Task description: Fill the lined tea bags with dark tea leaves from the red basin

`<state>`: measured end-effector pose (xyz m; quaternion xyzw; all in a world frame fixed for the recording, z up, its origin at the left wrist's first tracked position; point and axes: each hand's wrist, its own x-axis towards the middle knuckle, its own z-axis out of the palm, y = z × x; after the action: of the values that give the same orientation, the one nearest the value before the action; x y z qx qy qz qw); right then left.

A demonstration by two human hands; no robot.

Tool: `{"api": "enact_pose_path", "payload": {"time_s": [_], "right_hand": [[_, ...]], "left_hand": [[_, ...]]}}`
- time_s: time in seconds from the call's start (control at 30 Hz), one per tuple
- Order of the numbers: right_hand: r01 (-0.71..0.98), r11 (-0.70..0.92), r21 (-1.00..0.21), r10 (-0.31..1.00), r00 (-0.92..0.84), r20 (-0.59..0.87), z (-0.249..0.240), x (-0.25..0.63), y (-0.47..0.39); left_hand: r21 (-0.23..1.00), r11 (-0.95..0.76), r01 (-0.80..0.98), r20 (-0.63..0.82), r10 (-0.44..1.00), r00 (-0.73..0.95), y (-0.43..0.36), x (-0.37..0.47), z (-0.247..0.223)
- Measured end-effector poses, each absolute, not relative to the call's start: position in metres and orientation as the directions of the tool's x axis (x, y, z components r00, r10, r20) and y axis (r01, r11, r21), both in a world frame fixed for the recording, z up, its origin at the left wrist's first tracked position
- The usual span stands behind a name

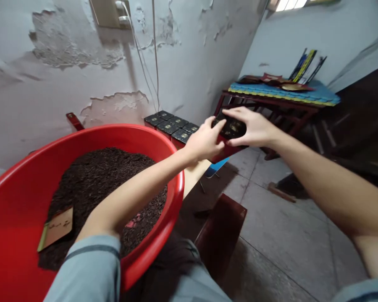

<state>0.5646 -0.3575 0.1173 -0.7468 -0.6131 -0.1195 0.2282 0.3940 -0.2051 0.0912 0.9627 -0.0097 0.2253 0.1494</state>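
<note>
Beyond the tub's right side, my right hand (255, 127) is curled around the edges of a black-lidded red tin (232, 128), thumb on the near side. On the tin's left side are the bent fingers of my left hand (204, 140), its palm turned toward the tin. Gold markings show on the lid; parts of the tin are hidden by my fingers. Left of my hands, several similar tins (168, 126) stand close together in rows. A big red tub (138, 132) holds a heap of dark dried leaves, likely tea (101, 176), beneath my left forearm.
A folded card or packet (59, 226) lies on the leaves. Under the tins is a pale wooden surface (197, 178). A dark red wooden bench (222, 226) stands below. Books (305, 67) rest on a blue-covered table (321, 92) at the back. Cords (145, 63) hang along the peeling wall.
</note>
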Motion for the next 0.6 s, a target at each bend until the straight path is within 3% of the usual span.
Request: {"api": "enact_pose_path", "payload": {"time_s": [0.2, 0.5, 0.6], "right_hand": [[0.863, -0.422, -0.278, 0.845, 0.486, 0.223, 0.019, 0.637, -0.339], [0.847, -0.429, -0.316, 0.862, 0.488, 0.138, -0.020, 0.674, -0.273], [0.842, -0.437, -0.318, 0.858, 0.496, 0.133, -0.025, 0.678, -0.269]], "left_hand": [[0.009, -1.000, -0.012, 0.101, -0.011, 0.995, -0.210, 0.463, 0.034], [0.133, -0.972, 0.196, -0.020, 0.195, 0.981, -0.167, 0.494, 0.009], [0.152, -0.970, 0.191, -0.029, 0.189, 0.981, -0.165, 0.496, 0.008]]}}
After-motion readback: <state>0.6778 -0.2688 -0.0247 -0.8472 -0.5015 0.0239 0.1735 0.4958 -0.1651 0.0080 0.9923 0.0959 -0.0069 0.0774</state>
